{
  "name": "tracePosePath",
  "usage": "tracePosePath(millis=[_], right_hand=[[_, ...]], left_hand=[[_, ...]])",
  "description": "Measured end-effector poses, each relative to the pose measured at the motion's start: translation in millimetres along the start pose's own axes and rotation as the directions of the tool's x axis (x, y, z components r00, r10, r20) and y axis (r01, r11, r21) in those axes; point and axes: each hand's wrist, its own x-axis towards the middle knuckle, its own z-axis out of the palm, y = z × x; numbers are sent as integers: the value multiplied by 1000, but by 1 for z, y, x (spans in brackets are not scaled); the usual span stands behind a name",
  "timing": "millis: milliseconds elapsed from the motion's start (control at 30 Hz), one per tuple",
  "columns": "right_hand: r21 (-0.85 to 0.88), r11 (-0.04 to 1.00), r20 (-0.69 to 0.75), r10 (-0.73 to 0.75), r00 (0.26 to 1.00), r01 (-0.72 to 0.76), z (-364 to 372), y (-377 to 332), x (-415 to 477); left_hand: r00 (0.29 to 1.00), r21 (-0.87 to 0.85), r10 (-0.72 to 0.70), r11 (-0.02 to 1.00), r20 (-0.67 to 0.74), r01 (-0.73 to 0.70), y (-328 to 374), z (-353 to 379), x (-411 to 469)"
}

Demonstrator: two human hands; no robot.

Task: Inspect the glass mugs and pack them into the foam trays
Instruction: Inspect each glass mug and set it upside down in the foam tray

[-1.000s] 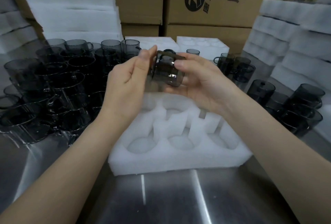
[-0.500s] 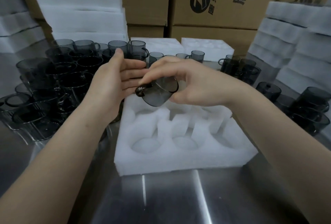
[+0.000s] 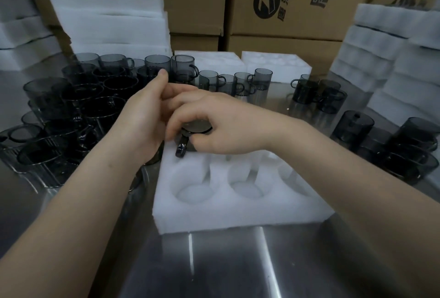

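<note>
A white foam tray [image 3: 238, 212] with round pockets lies on the steel table in front of me. My right hand [image 3: 221, 123] grips a smoked grey glass mug [image 3: 190, 135] from above, upside down in the tray's far-left pocket, its handle pointing toward me. My left hand [image 3: 145, 116] hovers just left of the mug, fingers loosely curled behind my right hand, holding nothing that I can see. The three near pockets hold nothing.
Several grey mugs [image 3: 78, 107] crowd the table at left, more mugs [image 3: 404, 145] stand at right and a row [image 3: 240, 83] behind. Foam stacks [image 3: 104, 12] rise at left, foam stacks [image 3: 390, 59] at right. Cardboard boxes [image 3: 297, 0] back the table.
The mug went from being turned in both hands at chest height down into the tray's far-left pocket. My left hand let go and stays beside it.
</note>
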Motion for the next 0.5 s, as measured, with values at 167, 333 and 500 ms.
tracePosePath(millis=[167,333,500], right_hand=[[-63,996,-9,69,998,-69,-3,-3,0],[-42,995,-9,96,995,-96,3,-4,-2],[-22,997,2,78,997,-78,8,0,-5]], left_hand=[[1000,22,14,1000,-17,-14,0,-3,2],[1000,24,4,1000,-25,-4,2,-4,0],[996,61,61,997,-71,-56,9,-7,-2]])
